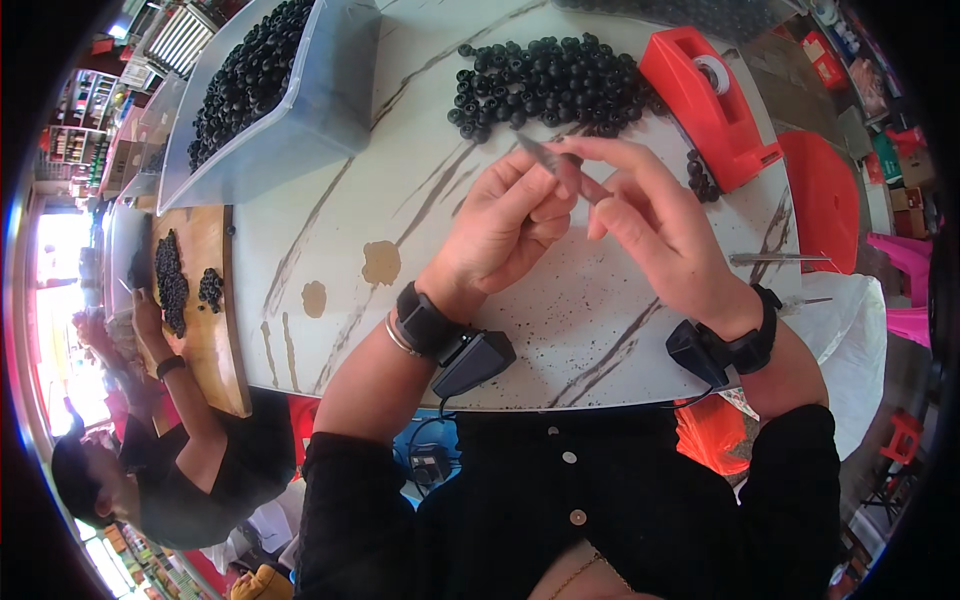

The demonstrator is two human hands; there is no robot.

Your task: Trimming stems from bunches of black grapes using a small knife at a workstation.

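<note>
My left hand (512, 225) is closed in front of me over the white table (420, 330), its thumb and fingers pinched on something small I cannot make out. Facing it, my right hand (660, 215) curls around what looks like a thin knife. The grey pointed blade (537, 150) slants up and left past my left fingertips. Its dark handle is partly hidden between the hands. Just beyond them lies a pile of round black beads (550, 80), many with pale-rimmed holes.
A clear plastic bin (335, 120) of black beads stands at far left. A red tape dispenser (705, 105) sits at far right, near tweezers (775, 258). Dark crumbs and brown wet stains mark the table. At left, a co-worker's hand (147, 310) is by beads on a wooden board (215, 340).
</note>
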